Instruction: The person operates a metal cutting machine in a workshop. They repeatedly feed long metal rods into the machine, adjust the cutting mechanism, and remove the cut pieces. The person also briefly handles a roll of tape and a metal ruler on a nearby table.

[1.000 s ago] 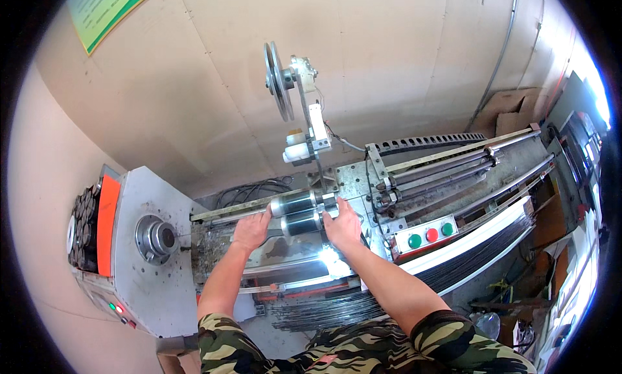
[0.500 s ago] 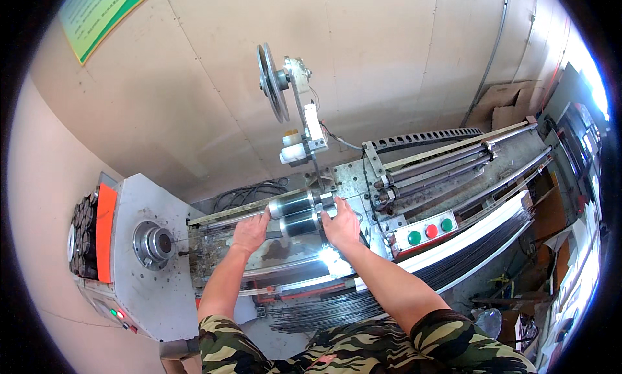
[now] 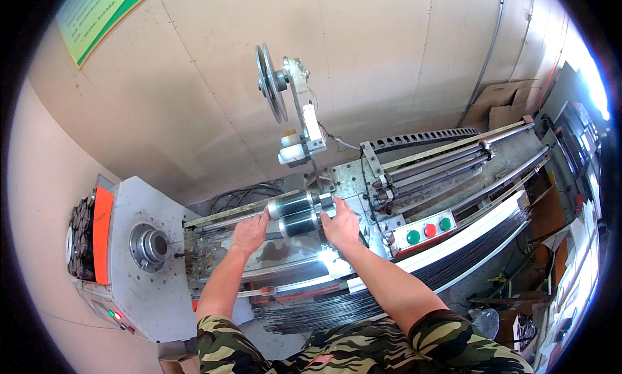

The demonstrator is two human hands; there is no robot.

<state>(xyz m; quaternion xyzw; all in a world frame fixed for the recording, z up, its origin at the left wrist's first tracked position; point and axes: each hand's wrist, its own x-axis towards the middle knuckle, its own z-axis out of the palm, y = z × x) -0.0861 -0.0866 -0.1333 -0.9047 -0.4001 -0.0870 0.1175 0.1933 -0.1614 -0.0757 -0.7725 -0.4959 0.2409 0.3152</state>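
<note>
Nearest, a camo shirt (image 3: 343, 347) filled the bottom. Beyond it, a bundle of thin dk rods (image 3: 317, 312) lay along the near edge of the machine bed (image 3: 278, 252), the rods running on R beside a wht strip (image 3: 447, 247). Ctrl box (image 3: 424, 231) w/ grn, red & grn buttons sat near that edge, R of ctr.

L hand (image 3: 251, 233) was over the bed, L of ctr: index stretched fwd, its tip at the L end of the far roller (image 3: 289, 204); other fingers bunched, thumb unclear, couldn't tell if it gripped. R hand (image 3: 341, 226) was at the R ends of both rollers, thumb & index parted, thumb by the near roller (image 3: 300, 223), index by a small metal block; couldn't tell whether they pinched it. Rollers lay side by side, approx. mid-bed, btwn the hands.

Off the bed's L end, gry cabinet (image 3: 129, 296) w/ a round metal hub (image 3: 150, 246). Cable chain (image 3: 421, 139) ran along the far edge, R half. Grooved wheel (image 3: 271, 82) stood up in front of the beige wall (image 3: 363, 50).
</note>
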